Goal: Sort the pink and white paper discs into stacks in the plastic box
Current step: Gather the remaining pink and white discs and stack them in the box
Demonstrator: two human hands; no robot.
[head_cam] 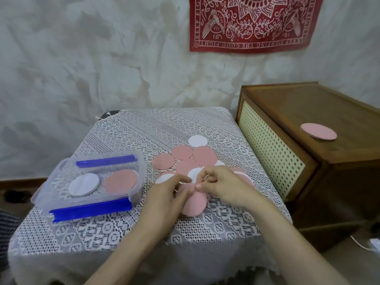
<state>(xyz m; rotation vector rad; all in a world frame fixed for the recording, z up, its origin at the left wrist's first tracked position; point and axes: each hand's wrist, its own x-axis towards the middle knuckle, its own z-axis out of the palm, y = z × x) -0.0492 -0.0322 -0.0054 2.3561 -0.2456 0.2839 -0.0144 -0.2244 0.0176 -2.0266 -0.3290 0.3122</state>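
Both hands were meeting over the near side of the table (133, 229), right on a pink disc (194, 203). The left hand (168, 195) had its fingers curled around the disc's left side and was gripping it. The right hand (224, 186) was pinching the top edge between thumb and forefinger. It was a bit blurry around the fingertips, so I couldn't tell if that was one disc or a couple stuck together. The disc was tilted up off the lace cloth, not lying flat.

Just behind the hands sat the loose pile (191, 161), mostly pink discs overlapping each other with a few white ones poking out from under. One white disc (197, 140) lay at the far end of the pile.

The box (135, 194) was on the left part of the table, lid off, with blue latches on the front and back. Inside were two stacks side by side, the white stack (84, 184) on the left and the pink stack (121, 182) on the right, close together but not overlapping.

Off to the right was a wooden cabinet (308, 112) just beside the table, with another pink disc or small stack (318, 131) lying flat on top. A red cloth (253, 23) hung on the wall behind.
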